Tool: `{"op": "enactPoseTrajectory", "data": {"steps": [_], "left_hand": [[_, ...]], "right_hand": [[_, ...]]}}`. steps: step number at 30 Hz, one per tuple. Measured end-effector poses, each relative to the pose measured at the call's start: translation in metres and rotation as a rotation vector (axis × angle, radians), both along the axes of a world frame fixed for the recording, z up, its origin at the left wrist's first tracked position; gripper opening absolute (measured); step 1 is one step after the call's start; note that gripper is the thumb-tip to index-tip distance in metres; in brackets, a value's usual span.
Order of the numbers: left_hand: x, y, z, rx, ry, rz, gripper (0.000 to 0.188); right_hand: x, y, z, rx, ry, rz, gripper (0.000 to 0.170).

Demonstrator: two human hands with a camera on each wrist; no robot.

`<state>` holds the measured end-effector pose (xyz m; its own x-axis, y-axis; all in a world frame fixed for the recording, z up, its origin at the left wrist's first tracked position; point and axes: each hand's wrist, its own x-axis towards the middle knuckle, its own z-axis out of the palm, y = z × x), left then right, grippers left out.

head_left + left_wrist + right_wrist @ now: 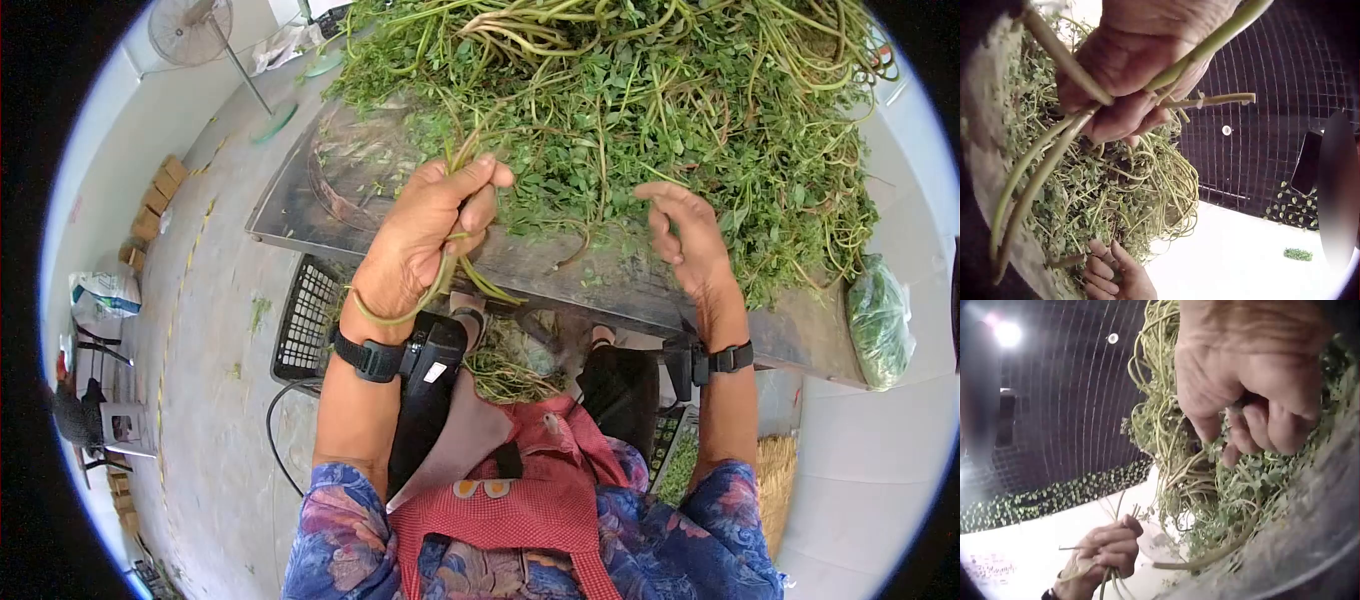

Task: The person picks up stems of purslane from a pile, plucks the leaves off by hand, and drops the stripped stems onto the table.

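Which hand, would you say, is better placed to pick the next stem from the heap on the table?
Probably the right hand: it is close to the heap and appears empty, whereas the left hand already grips several stems.

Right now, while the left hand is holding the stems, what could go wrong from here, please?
Two things, perhaps. First, a long stem from the bunch in the left hand trails back across the wrist, close to the black strap, so it might catch there. Second, a short loose piece lies near the front edge of the table, apart from the main pile; a passing sleeve or hand could brush it onto the floor.
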<state>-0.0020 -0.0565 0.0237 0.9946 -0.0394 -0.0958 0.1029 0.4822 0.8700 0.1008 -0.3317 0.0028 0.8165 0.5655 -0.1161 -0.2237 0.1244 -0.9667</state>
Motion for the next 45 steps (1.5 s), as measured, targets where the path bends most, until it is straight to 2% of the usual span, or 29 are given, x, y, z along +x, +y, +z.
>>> {"op": "enactPoseTrajectory", "data": {"steps": [1,3,4,5,7,8,9,11,12,14,15,17,18,21,22,27,30,32,33,35,36,38,39,41,45], "left_hand": [[0.001,0.002,0.000,0.001,0.001,0.002,0.023],[0.002,0.005,-0.002,0.013,-0.044,0.015,0.023],[0.002,0.005,-0.002,0.011,-0.043,0.015,0.023],[0.002,0.005,-0.001,-0.001,-0.041,0.031,0.023],[0.000,0.002,0.001,-0.015,-0.038,0.052,0.023],[-0.001,-0.001,0.004,0.000,-0.042,0.125,0.022],[-0.002,-0.002,0.007,0.015,-0.046,0.198,0.022],[-0.004,0.001,0.009,-0.015,-0.030,0.194,0.020],[-0.003,0.003,0.010,-0.047,-0.015,0.185,0.019],[0.000,0.008,0.005,-0.066,-0.056,0.170,0.020],[0.001,0.009,0.003,-0.085,-0.092,0.150,0.021],[0.000,0.003,0.005,-0.071,-0.033,0.157,0.026],[-0.001,-0.002,0.007,-0.057,0.030,0.163,0.032],[0.004,-0.014,-0.008,-0.083,0.027,0.068,0.036],[0.005,-0.021,-0.007,-0.064,0.084,0.107,0.038],[0.010,-0.032,-0.020,0.035,0.094,-0.007,0.038],[0.008,-0.035,-0.018,0.031,0.133,-0.101,0.036],[0.009,-0.036,-0.020,-0.022,0.142,-0.140,0.032],[0.007,-0.036,-0.023,-0.024,0.144,-0.140,0.032],[0.003,-0.037,-0.030,0.142,-0.361,-0.145,0.025],[0.003,-0.037,-0.027,0.143,-0.360,-0.145,0.025],[0.004,-0.040,-0.020,0.117,-0.015,-0.106,0.022],[0.004,-0.041,-0.020,0.117,-0.013,-0.107,0.022],[0.005,-0.044,-0.019,0.185,-0.003,0.050,0.021],[0.006,-0.039,-0.011,0.238,-0.011,0.106,0.019]], "right_hand": [[-0.002,0.006,-0.005,0.001,0.001,0.002,0.021],[-0.011,0.026,-0.018,-0.383,-0.707,-0.188,0.022],[-0.014,0.030,-0.012,-0.502,-0.754,-0.151,0.024],[-0.016,0.036,-0.013,-0.504,-0.752,-0.150,0.024],[-0.020,0.049,-0.014,-0.727,-0.949,-0.128,0.020],[-0.023,0.053,-0.014,-0.857,-1.014,-0.130,0.020],[-0.026,0.058,-0.013,-0.853,-1.016,-0.125,0.020],[-0.030,0.065,-0.010,-1.087,-0.972,-0.107,0.016],[-0.023,0.065,-0.016,-1.085,-0.976,-0.106,0.016],[-0.003,0.057,-0.036,-0.297,-0.776,-0.222,0.014],[-0.004,0.053,-0.028,-0.297,-0.778,-0.219,0.014],[-0.009,0.046,-0.006,0.187,0.044,0.004,0.012],[-0.012,0.051,-0.010,0.274,0.062,-0.029,0.012],[-0.017,0.057,-0.009,0.374,0.050,0.061,0.011],[-0.020,0.059,-0.008,0.398,0.079,0.095,0.012],[-0.034,0.066,-0.008,0.422,0.082,0.122,0.012],[-0.037,0.065,-0.010,0.385,0.011,0.144,0.015],[-0.041,0.060,-0.005,0.133,-0.149,0.235,0.019],[-0.043,0.058,-0.004,0.132,-0.147,0.236,0.019],[-0.045,0.056,-0.003,0.210,0.006,0.309,0.023],[-0.045,0.055,-0.001,0.211,0.007,0.309,0.023],[-0.045,0.053,0.000,0.332,0.159,0.346,0.020],[-0.045,0.053,-0.002,0.333,0.161,0.344,0.020],[-0.045,0.057,-0.007,0.231,0.145,0.253,0.018],[-0.050,0.064,-0.003,0.198,0.119,0.183,0.014]]}}
